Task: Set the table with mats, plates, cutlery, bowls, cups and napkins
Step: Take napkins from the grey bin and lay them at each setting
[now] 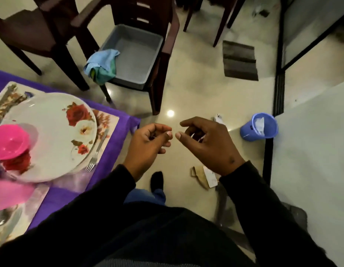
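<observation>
Both hands raised over the floor, just off the corner of the worktop, holding nothing. Left hand with fingers loosely curled, thumb tip close to the index finger but nothing pinched between them. Right hand likewise relaxed, fingers bent and slightly apart, thumb tip nearly meeting the left thumb. Dark sleeves down to both wrists. On the purple-covered worktop at left, a floral mat under a white plate printed with red roses; a pink bowl sitting on the plate's left part; a fork lying on the mat, touching the plate's right rim, tines toward the viewer. More pink at the lower left edge, too blurred to identify. Beyond the worktop, a dark chair carrying a grey tub, with a blue cloth draped over the tub's near left corner. On the floor at right, a blue bin; scraps of paper near the right wrist.
</observation>
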The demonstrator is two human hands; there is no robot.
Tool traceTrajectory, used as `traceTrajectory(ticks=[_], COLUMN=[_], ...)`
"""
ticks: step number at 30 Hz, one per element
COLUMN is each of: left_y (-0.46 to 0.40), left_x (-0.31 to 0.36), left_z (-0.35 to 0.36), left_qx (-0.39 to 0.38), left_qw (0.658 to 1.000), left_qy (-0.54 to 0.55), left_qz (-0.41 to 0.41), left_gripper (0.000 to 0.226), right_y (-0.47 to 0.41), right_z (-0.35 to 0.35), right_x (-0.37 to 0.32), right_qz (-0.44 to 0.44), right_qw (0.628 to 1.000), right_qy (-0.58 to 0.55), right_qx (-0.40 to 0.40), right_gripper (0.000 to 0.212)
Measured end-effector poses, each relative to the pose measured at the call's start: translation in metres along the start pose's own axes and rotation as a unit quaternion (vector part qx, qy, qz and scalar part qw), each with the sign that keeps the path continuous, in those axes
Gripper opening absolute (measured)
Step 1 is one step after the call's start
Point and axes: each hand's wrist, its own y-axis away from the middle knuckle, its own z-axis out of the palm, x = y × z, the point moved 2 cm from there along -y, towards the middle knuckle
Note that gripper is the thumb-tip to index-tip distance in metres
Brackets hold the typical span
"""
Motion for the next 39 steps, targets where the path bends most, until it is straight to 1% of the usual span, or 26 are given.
traceTrajectory(ticks=[2,6,8,12,16,19,22,25,29,33,36,37,39], left_y=[-0.037,-0.087,-0.114,-0.175,-0.236,-0.276,-0.304,-0.325,-0.353,-0.391,-0.430,-0.443,-0.467], left_x=[0.013,0.037,0.046,0.055,0.079,0.097,0.108,0.112,0.106,0.094,0.075,0.063,0.036], left_z=[0.017,0.043,0.052,0.057,0.051,0.039,0.025,0.007,-0.026,-0.072,-0.114,-0.130,-0.157], left_qx=[-0.031,-0.047,-0.051,-0.017,0.027,0.082,0.147,0.232,0.310,0.345,0.364,0.374,0.388], left_qw=[0.999,0.998,0.998,0.999,0.997,0.994,0.988,0.971,0.945,0.932,0.922,0.917,0.907], left_qy=[-0.008,-0.023,-0.026,-0.036,-0.070,-0.060,-0.032,0.016,0.061,0.067,0.067,0.061,0.043], left_qz=[0.004,0.023,0.028,0.002,-0.007,-0.028,-0.043,-0.062,-0.080,-0.093,-0.109,-0.121,-0.156], left_gripper=[0.009,0.011,0.011,0.011,0.010,0.007,0.010,0.010,0.009,0.007,0.014,0.016,0.012], right_y=[-0.027,-0.073,-0.102,-0.183,-0.283,-0.358,-0.421,-0.472,-0.524,-0.567,-0.594,-0.604,-0.623], right_z=[-0.018,-0.043,-0.053,-0.065,-0.074,-0.073,-0.053,-0.023,0.027,0.075,0.105,0.116,0.137], right_x=[0.012,0.039,0.053,0.079,0.087,0.083,0.076,0.065,0.049,0.028,0.017,0.015,0.013], right_qz=[0.002,0.024,0.031,0.011,-0.036,-0.058,-0.090,-0.112,-0.119,-0.137,-0.115,-0.116,-0.123], right_qw=[1.000,0.999,0.999,0.999,0.997,0.992,0.980,0.959,0.939,0.918,0.901,0.895,0.881], right_qy=[-0.002,-0.022,-0.034,-0.042,-0.060,-0.089,-0.074,-0.044,-0.049,0.000,0.021,0.038,0.080], right_qx=[0.017,0.038,0.025,0.003,-0.017,-0.073,-0.163,-0.257,-0.318,-0.372,-0.418,-0.429,-0.451], right_gripper=[0.035,0.029,0.028,0.021,0.023,0.022,0.025,0.031,0.030,0.030,0.033,0.034,0.036])
